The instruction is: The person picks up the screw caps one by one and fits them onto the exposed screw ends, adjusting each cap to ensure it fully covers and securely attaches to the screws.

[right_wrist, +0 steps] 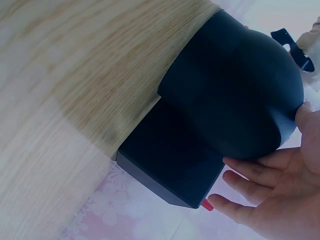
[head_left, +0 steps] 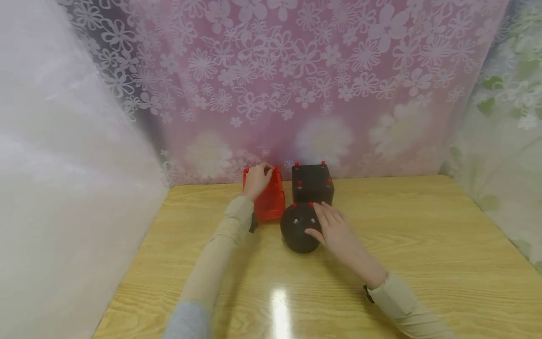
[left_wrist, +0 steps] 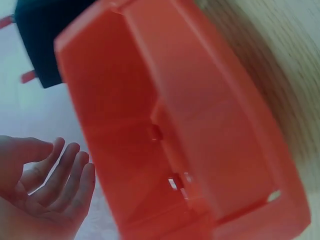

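My left hand point(head_left: 257, 181) hovers over the far part of a red plastic bin point(head_left: 271, 207), its fingers loosely bent with nothing between them. In the left wrist view that hand point(left_wrist: 47, 187) is beside the bin's open side point(left_wrist: 117, 130), apart from its wall. A round-fronted black object point(head_left: 298, 235), with two red pegs and two shiny screw heads on top, stands nearer me. My right hand point(head_left: 336, 235) rests on its right side, thumb toward the front and fingers stretched over the top. In the right wrist view, thumb and fingertips meet the black curved surface point(right_wrist: 240, 90).
Directly behind the round object stands a black box point(head_left: 312, 181) with several red pegs on its top. Both black things are just right of the red bin. A flowered pink curtain point(head_left: 271, 94) hangs at the back edge of the wooden table point(head_left: 406, 226).
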A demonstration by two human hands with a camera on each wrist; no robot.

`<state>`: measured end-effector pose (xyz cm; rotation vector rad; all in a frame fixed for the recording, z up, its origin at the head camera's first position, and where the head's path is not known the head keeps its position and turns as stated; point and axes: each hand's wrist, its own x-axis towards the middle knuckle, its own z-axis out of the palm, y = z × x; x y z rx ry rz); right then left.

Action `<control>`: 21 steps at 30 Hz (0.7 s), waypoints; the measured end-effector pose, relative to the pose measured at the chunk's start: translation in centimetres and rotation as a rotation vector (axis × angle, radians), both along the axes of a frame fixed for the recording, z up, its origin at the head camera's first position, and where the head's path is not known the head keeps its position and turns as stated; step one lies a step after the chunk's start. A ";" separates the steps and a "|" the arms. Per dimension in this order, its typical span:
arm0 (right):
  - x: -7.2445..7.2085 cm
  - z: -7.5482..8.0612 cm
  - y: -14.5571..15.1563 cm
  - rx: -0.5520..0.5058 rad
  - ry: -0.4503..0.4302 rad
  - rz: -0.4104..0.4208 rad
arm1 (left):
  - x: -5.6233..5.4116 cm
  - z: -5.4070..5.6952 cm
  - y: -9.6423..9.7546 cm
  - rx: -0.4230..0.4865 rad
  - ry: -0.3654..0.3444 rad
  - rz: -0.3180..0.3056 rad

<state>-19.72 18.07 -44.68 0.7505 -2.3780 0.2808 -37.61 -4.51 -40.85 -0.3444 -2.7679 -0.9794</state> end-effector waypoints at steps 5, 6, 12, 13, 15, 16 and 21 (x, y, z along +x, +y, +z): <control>0.1 -0.1 -0.2 0.000 -0.013 -0.007 | -0.9 -2.0 0.0 -0.090 -0.026 0.010; 0.1 -0.1 -0.2 0.000 -0.012 -0.007 | -1.1 -2.4 0.0 -0.111 -0.039 0.008; 0.1 -0.2 -0.2 -0.002 -0.011 -0.007 | -1.5 -3.9 -0.2 -0.190 -0.108 -0.016; 0.1 -0.2 -0.2 -0.002 -0.014 -0.009 | -1.6 -4.1 -0.2 -0.200 -0.114 -0.020; 0.1 -0.2 -0.2 -0.004 -0.019 -0.016 | -1.7 -4.4 -0.2 -0.214 -0.131 -0.026; 0.1 -0.2 -0.2 -0.007 -0.021 -0.017 | -1.7 -4.5 -0.2 -0.222 -0.136 -0.027; 0.0 -0.3 0.0 -0.019 -0.023 -0.013 | -2.2 -4.9 0.1 -0.205 -0.126 -0.022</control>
